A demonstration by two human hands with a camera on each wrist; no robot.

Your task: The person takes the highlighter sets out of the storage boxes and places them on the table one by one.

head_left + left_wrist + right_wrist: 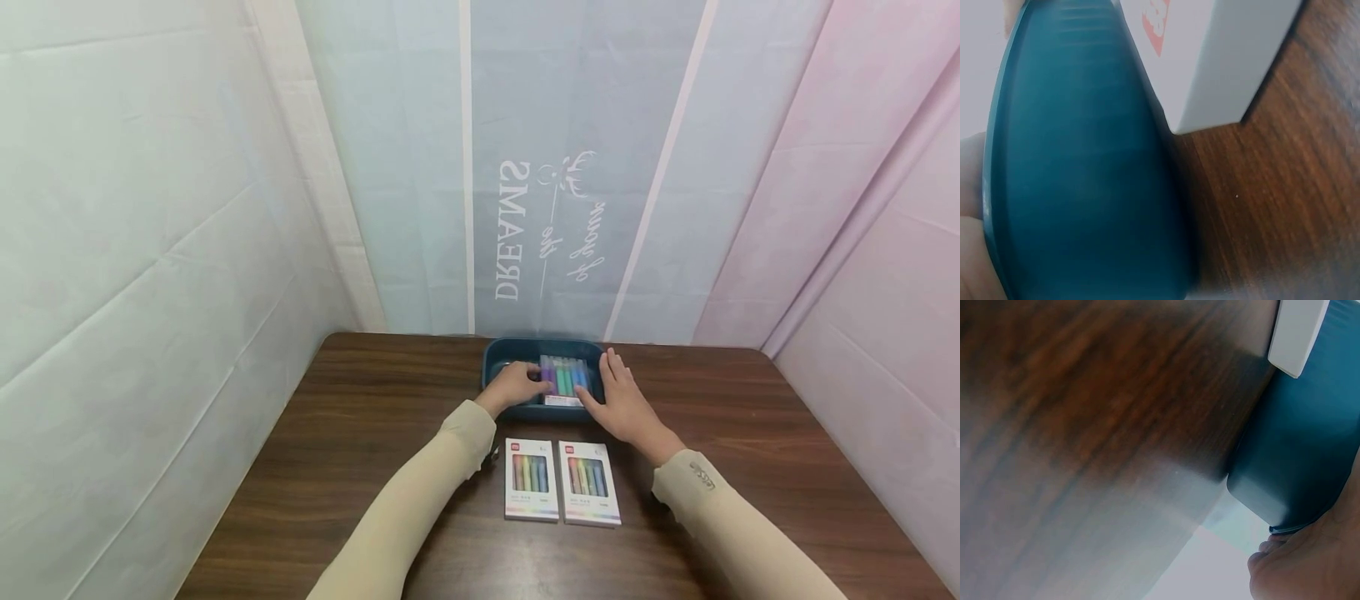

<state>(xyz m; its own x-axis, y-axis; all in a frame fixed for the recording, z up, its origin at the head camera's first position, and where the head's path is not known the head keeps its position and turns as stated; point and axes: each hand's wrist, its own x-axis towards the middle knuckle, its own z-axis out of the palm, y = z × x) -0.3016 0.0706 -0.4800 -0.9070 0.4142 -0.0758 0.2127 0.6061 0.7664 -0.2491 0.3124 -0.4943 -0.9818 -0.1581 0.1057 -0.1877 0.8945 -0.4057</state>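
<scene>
A clear pack of markers [564, 382] in purple, green and blue lies inside a dark teal bin [543, 413]. My left hand [512, 387] reaches over the bin's near left part, fingers bent, pinching the left edge of the pack. On the other side my right hand [626, 410] lies across the bin's right rim with its fingers straight and pointing away, while the thumb touches the right side of the pack. The left wrist view has the teal bin wall [1091, 162] up close, with finger parts [975, 262] at its rim.
Two white boxes, a left one [531, 508] and a right one [590, 512], lie side by side in front of the bin, coloured pens showing through their windows. The brown wooden table [360, 467] ends at a printed curtain [420, 208] behind the bin.
</scene>
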